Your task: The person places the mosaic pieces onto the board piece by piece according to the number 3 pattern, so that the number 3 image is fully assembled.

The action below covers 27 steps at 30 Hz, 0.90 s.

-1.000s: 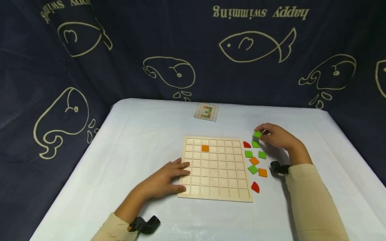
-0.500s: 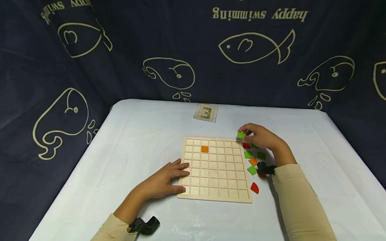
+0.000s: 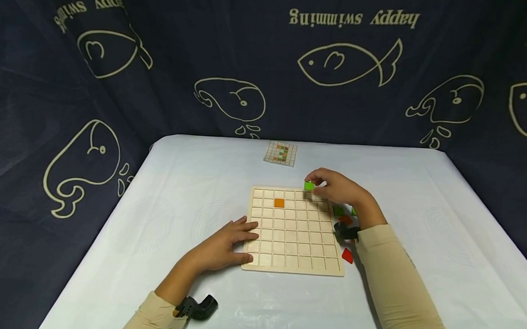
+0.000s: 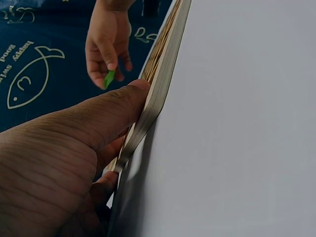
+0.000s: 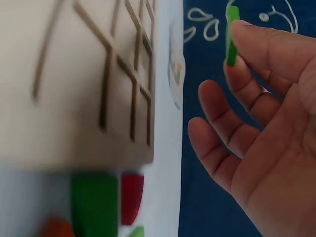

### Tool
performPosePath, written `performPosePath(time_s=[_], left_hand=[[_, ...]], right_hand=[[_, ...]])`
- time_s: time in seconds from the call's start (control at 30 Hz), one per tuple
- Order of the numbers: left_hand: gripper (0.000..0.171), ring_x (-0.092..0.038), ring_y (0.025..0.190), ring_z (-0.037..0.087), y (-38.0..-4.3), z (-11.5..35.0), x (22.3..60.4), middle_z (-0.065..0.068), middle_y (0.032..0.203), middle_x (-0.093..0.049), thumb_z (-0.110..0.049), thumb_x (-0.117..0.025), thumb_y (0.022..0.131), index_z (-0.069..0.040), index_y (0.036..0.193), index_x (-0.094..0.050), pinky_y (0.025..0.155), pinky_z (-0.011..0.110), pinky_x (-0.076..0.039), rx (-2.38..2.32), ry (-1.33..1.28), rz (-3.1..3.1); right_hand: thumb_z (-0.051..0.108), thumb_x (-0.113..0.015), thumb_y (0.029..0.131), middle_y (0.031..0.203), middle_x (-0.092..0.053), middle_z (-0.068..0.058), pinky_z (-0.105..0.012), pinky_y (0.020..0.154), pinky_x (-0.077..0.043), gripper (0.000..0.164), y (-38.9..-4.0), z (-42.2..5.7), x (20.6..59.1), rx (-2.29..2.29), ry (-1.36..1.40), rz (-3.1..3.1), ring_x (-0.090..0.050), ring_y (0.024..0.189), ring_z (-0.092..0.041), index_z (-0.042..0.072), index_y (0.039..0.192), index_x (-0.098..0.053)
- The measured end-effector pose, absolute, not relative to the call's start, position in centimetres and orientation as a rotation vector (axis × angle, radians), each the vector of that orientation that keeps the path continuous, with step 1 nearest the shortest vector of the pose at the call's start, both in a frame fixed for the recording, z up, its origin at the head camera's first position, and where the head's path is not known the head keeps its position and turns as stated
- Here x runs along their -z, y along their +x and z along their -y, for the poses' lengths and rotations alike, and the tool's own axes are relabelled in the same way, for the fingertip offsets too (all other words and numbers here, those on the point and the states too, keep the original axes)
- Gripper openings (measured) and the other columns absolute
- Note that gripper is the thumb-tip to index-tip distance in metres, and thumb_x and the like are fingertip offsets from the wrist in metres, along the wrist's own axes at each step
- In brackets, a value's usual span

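Note:
A wooden grid board (image 3: 293, 270) lies flat at the middle of the table. Spread fingers of my left hand (image 3: 219, 248) rest on its left edge; in the left wrist view the thumb (image 4: 116, 106) lies along the rim. My right hand (image 3: 341, 187) pinches a small green square tile (image 3: 309, 186) between thumb and fingertips, raised over the board's far edge. From the right wrist, the same green tile (image 5: 232, 37) shows edge-on, the other fingers loosely bent below it. One orange square tile (image 3: 279, 203) sits in a cell of the board's second row.
A small pattern card (image 3: 280, 153) with coloured squares lies behind the board. Right of the board are loose green tiles (image 3: 338, 211), orange tiles (image 3: 346, 219) and a red quarter-round tile (image 3: 348, 255), partly hidden under my right wrist. A dark printed curtain (image 3: 336, 118) hangs behind the table.
My right hand has carried the green tile leftward, from above the loose tiles at the right to over the board's far edge. My left hand has stayed in place on the board.

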<state>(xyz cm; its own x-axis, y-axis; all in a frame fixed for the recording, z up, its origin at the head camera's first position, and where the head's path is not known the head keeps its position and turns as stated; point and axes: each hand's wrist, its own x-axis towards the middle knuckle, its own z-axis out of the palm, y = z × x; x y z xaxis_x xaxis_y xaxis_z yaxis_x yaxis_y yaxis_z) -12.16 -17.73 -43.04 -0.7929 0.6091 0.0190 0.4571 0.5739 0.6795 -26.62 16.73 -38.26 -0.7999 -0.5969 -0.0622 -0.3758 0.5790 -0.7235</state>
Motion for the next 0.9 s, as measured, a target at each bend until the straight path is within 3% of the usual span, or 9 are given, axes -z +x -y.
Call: performPosePath(time_s=[0.53,0.9], left_hand=[[0.052,-0.019,0.149,0.031,-12.2,17.6,42.9,0.007,0.153,-0.043,-0.024,-0.077,0.087,-0.004,0.133,-0.063,0.119,0.055,-0.013,-1.026,0.883,-2.589],[0.052,-0.019,0.149,0.032,-12.2,17.6,43.0,0.008,0.153,-0.043,-0.024,-0.077,0.087,-0.003,0.132,-0.063,0.118,0.056,-0.013,-1.029,0.875,-2.588]], right_hand=[[0.006,-0.056,0.101,0.127,-0.053,-0.015,-0.047,0.094,-0.045,0.031,-25.8,-13.7,39.1,0.999,-0.869,-2.435,-0.051,0.111,-0.03,0.002,0.132,-0.056],[0.005,-0.061,0.097,0.117,-0.058,-0.007,-0.044,0.093,-0.045,0.028,-25.7,-12.5,40.1,0.93,-0.899,-2.431,-0.052,0.104,-0.025,0.005,0.124,-0.061]])
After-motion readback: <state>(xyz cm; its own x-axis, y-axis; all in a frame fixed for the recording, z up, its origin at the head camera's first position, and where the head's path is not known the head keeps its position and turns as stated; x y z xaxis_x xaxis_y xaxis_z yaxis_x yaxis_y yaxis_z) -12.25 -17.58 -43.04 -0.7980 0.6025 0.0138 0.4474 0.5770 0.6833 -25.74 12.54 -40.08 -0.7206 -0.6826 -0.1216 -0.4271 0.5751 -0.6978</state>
